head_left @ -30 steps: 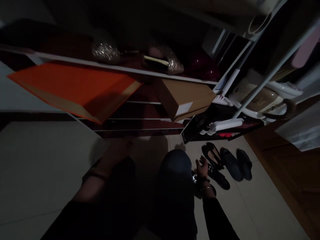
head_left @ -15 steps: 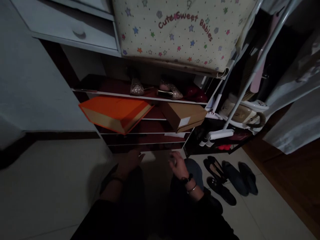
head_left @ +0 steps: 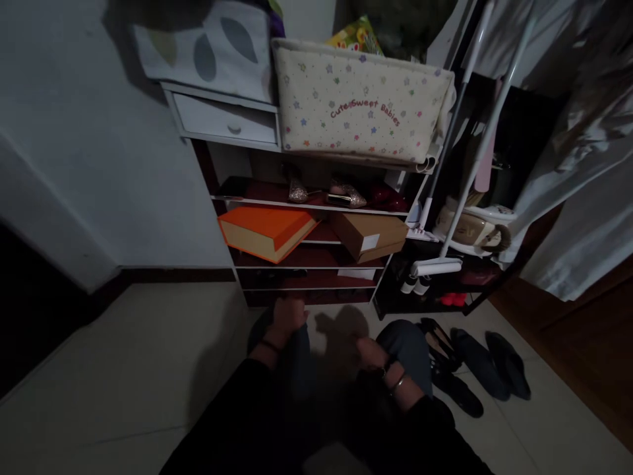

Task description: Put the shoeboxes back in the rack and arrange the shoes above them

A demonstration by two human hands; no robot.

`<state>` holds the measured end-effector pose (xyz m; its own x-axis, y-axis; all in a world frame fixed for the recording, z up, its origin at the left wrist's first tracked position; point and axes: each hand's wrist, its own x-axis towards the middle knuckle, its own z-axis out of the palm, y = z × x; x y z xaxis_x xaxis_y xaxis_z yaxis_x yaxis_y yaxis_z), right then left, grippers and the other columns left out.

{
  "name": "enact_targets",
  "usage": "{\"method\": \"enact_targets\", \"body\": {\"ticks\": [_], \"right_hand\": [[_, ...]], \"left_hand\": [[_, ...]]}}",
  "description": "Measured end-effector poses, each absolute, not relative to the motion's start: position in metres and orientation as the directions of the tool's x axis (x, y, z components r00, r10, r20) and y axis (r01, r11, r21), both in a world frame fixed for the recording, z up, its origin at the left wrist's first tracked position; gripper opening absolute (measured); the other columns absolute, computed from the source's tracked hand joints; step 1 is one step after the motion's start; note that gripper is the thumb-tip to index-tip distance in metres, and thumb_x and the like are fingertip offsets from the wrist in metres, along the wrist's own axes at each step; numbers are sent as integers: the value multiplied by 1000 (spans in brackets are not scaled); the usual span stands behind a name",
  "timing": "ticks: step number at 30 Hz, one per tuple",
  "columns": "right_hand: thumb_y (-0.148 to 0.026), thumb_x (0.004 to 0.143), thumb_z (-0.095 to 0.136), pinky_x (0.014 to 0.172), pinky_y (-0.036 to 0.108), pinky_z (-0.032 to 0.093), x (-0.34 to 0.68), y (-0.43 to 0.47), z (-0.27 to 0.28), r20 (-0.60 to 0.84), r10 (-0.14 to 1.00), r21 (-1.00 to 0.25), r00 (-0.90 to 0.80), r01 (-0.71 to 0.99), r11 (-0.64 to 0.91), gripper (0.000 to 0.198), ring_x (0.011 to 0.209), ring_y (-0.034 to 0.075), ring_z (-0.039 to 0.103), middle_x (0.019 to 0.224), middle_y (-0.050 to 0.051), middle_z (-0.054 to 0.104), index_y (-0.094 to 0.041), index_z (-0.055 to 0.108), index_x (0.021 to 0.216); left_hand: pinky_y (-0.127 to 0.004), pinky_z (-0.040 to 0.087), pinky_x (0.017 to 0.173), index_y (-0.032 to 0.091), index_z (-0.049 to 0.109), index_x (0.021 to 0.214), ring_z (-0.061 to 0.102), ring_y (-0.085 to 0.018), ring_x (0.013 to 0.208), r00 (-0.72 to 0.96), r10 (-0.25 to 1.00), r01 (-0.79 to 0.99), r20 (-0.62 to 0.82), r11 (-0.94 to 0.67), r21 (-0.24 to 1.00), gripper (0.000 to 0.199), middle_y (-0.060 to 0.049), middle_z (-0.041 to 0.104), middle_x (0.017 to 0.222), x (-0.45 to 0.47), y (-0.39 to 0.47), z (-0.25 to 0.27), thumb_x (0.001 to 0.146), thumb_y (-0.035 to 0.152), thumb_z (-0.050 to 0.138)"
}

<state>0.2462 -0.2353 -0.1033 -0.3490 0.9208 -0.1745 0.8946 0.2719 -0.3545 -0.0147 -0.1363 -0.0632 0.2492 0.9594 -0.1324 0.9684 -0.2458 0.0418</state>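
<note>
My left hand (head_left: 290, 315) is curled into a fist over my left knee, in front of the lowest shelves, with nothing showing in it. Close to my right knee, my right hand (head_left: 372, 353) is also closed, its fingers dim and slightly blurred; no object shows in it. Both hands are apart from the shoe rack (head_left: 316, 287) before me. An orange box (head_left: 270, 227) and a brown cardboard box (head_left: 373, 231) lie tilted on one shelf, jutting out. Above them rest glittery high heels (head_left: 298, 190) and dark red shoes (head_left: 388, 196).
A star-patterned fabric bin (head_left: 356, 99) stands on top, beside a small white drawer (head_left: 225, 120). To the right, a long-handled mop (head_left: 440, 266) leans at a black rack (head_left: 408, 305). Several dark shoes (head_left: 479, 363) lie on the tiles by my right knee.
The view has drawn back and up, showing more above the rack. Both hands have curled from loosely bent fingers into closed ones. The boxes and shoes rest where they were.
</note>
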Motion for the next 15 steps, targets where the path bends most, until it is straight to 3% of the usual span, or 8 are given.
{"method": "enact_targets", "body": {"ticks": [3,6,10,15], "right_hand": [[-16,93,65,111,36,46,267,-239,-77,-71,932,-257,-356,909,328,40,127,27,62,139,12,65,-21,71,132],[-24,98,61,112,39,43,299,-232,-50,29,964,-134,-264,955,266,39,130,28,58,140,12,63,-21,68,137],[-37,102,62,108,36,45,336,-218,-38,-58,992,-118,-114,987,106,42,132,27,57,147,12,60,-23,66,141],[-49,103,59,95,36,51,342,-205,-61,-137,991,-122,-12,993,-5,40,122,29,67,130,13,73,-24,75,130]], "left_hand": [[-53,50,106,15,72,117,65,-29,120,196,965,980,-172,-192,42,34,-12,71,122,1,-127,-62,101,44,63],[-52,54,104,15,68,123,66,-27,117,179,964,984,-194,-174,45,37,-11,68,127,19,-124,-56,100,45,67],[-55,47,108,15,72,116,62,-30,122,214,969,977,-122,-212,33,31,-13,69,127,35,-140,-41,99,40,66],[-55,40,105,17,77,115,55,-36,125,289,956,957,51,-289,-3,32,-18,68,128,24,-179,-7,94,39,66]]}}
